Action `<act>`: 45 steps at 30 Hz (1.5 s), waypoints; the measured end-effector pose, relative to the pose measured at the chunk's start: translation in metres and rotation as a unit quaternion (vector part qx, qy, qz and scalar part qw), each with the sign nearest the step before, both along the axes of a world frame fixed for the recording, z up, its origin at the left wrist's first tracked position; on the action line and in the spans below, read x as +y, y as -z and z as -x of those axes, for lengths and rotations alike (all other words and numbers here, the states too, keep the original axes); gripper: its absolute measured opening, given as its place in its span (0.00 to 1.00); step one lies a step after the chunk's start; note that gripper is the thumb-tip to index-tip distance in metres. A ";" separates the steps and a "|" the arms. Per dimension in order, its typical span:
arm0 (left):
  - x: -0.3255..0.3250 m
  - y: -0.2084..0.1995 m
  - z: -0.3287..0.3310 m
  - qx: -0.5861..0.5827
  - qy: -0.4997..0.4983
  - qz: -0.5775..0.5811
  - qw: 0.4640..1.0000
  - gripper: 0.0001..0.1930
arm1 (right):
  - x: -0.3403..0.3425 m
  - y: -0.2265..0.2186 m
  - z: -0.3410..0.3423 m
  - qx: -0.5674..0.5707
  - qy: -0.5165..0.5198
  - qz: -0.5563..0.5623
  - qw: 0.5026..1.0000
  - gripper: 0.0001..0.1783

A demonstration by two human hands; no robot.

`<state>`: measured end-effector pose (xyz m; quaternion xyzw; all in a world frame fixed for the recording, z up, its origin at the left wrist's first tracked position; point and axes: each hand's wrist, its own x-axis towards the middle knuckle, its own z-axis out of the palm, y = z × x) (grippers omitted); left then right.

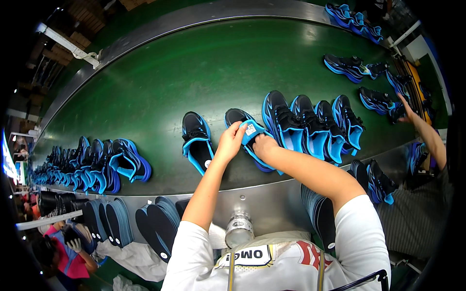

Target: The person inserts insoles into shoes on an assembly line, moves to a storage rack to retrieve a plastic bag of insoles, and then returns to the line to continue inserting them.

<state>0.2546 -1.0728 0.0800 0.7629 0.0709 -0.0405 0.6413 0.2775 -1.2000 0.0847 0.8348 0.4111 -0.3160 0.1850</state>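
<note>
A black shoe with blue trim (235, 115) rests on the green conveyor belt in front of me, toe pointing away. My left hand (230, 140) pinches its light-blue tongue, which is pulled up and shows a small white label. The fingers of my right hand (264, 144) reach down into the same shoe's opening, so their tips are hidden. Just left of it, apart from my hands, stands a second shoe (195, 126) with a dark insole and a white round mark at the heel. Close on the right, several matching shoes (279, 114) stand side by side.
At the left, a long row of similar shoes (128, 157) lines the belt (145, 82). Stacks of insoles (158, 225) stand along the near metal edge, around a clear jar (239, 228). Another person's hand (407, 109) reaches over shoes at the far right.
</note>
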 end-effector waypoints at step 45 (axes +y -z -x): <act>0.049 -0.049 0.006 -0.188 0.186 -0.556 0.788 0.07 | -0.156 -0.063 0.058 -0.199 0.287 -0.280 0.894 0.20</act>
